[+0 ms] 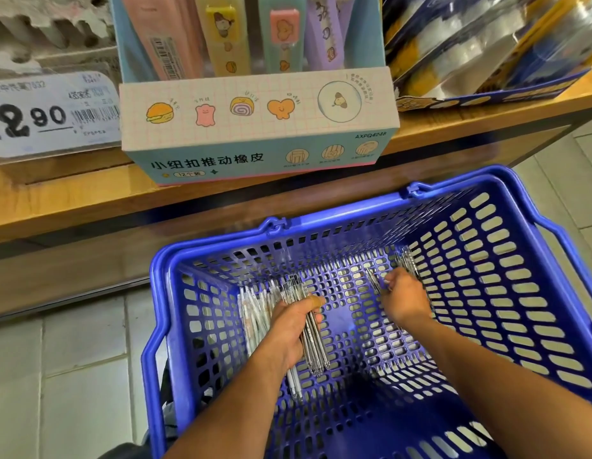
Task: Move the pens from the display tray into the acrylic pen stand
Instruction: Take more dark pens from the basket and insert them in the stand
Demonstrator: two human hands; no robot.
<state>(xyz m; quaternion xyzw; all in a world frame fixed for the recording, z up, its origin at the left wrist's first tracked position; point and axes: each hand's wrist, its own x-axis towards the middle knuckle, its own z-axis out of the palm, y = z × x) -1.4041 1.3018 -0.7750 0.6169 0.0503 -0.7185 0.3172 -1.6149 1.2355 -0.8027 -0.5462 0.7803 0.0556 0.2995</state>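
**Both hands among pens inside a blue shopping basket**

We see both of our hands reaching down into a blue perforated basket (506, 293) that stands on a tiled floor (73, 366) in front of a wooden shelf (89, 197). Our left hand (293, 329) has its fingers and thumb curled round a bundle of clear pens (313, 332), which lies lengthwise across the palm with both ends projecting. Just to the left of that hand, more pens (255, 309) rest against the basket's left wall. Our right hand (405, 299) sits near the far right corner, fingers bent down onto a small cluster of pens (374, 279) on the basket floor; we cannot tell whether it actually grips them or only touches them. On the shelf above stands a pastel display box (258, 127) printed with cartoon figures and holding upright pastel cases. A price tag (53, 114) reading 12.90 lies to its left, and shiny packaged goods (486, 44) sit to its right.
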